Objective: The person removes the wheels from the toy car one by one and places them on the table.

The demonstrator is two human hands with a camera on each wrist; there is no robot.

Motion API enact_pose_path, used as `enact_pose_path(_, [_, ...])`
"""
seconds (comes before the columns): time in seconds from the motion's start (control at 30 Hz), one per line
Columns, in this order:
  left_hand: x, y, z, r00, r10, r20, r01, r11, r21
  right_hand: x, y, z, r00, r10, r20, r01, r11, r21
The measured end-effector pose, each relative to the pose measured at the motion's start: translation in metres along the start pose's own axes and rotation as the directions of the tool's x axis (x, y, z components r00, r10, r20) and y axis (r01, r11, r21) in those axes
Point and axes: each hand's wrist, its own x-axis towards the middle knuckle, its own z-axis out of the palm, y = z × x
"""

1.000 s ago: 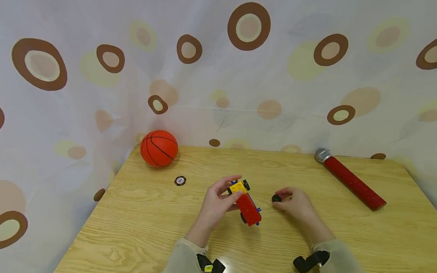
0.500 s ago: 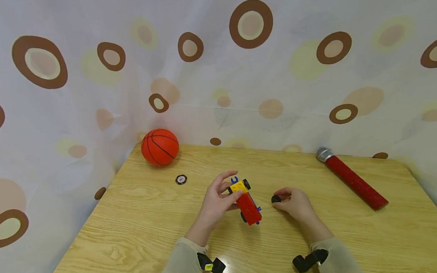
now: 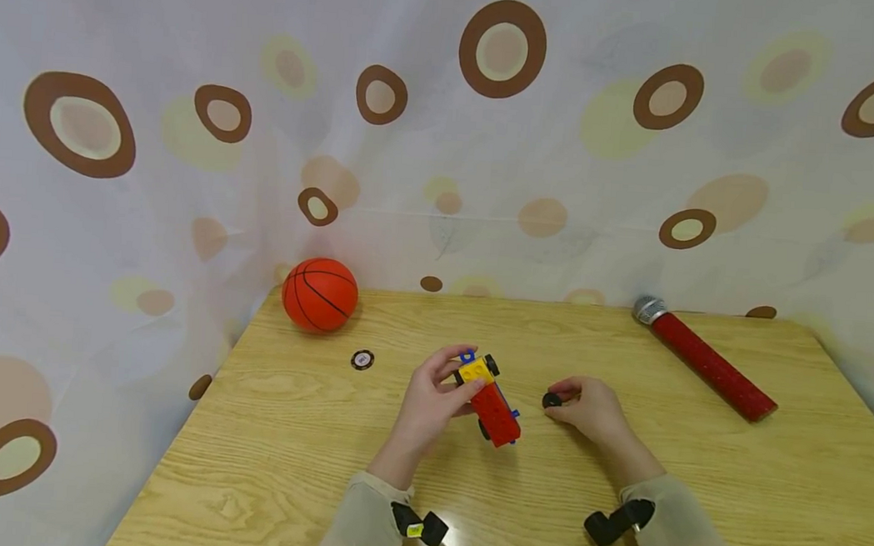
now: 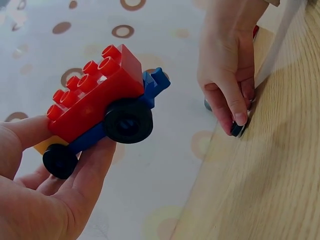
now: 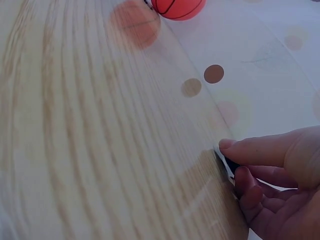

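My left hand (image 3: pixel 427 402) grips a toy brick car (image 3: pixel 496 414) above the table, thumb on top and fingers beneath. Its body is a red studded block (image 4: pixel 97 85) over a blue base, with a yellow block at one end and black wheels (image 4: pixel 128 121). A blue hook (image 3: pixel 467 356) sticks out beyond the yellow end, close to my raised index finger. To the right, my right hand (image 3: pixel 595 412) pinches a small black disc (image 3: pixel 552 399) between thumb and fingers, low at the tabletop. The disc stands on edge in the right wrist view, partly covered by my fingertips.
An orange toy basketball (image 3: pixel 320 295) sits at the table's back left corner. In front of it lies a black-rimmed poker chip (image 3: pixel 362 359). A red microphone (image 3: pixel 709 365) with a silver head lies at the back right. Behind the wooden table (image 3: pixel 268 463) hangs a spotted cloth (image 3: pixel 414 155).
The toy car has tipped slightly in my left hand, its red end moving a little up and left. My index finger lifted, then came back down by the blue hook. My right hand stays nearly still.
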Motion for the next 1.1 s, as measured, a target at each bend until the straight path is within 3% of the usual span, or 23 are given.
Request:
enact_pose_path(0.43, [-0.001,0.0,-0.001,1.0,0.01,0.023,-0.011,1.0,0.019,0.002,0.004,0.001,1.0,0.001,-0.001,-0.001,1.0,-0.018])
enact_pose_path(0.63, [-0.001,-0.001,-0.001,1.0,0.01,0.002,-0.01,1.0,0.021,0.001,0.003,0.0,1.0,0.001,0.008,-0.001,1.0,0.0])
enact_pose_path(0.83, [-0.001,-0.002,-0.002,1.0,0.012,-0.009,-0.012,1.0,0.026,-0.001,0.004,-0.005,0.999,0.023,0.03,-0.027,0.988,0.154])
enact_pose_path(1.0, [-0.001,-0.002,-0.002,1.0,0.018,-0.005,-0.018,0.999,0.037,-0.007,-0.005,-0.012,0.996,-0.021,0.085,-0.011,0.934,0.356])
enact_pose_path(1.1, [0.0,-0.002,-0.001,1.0,0.024,-0.002,-0.024,0.999,0.039,-0.011,-0.012,-0.015,0.994,-0.065,0.093,0.021,0.912,0.409])
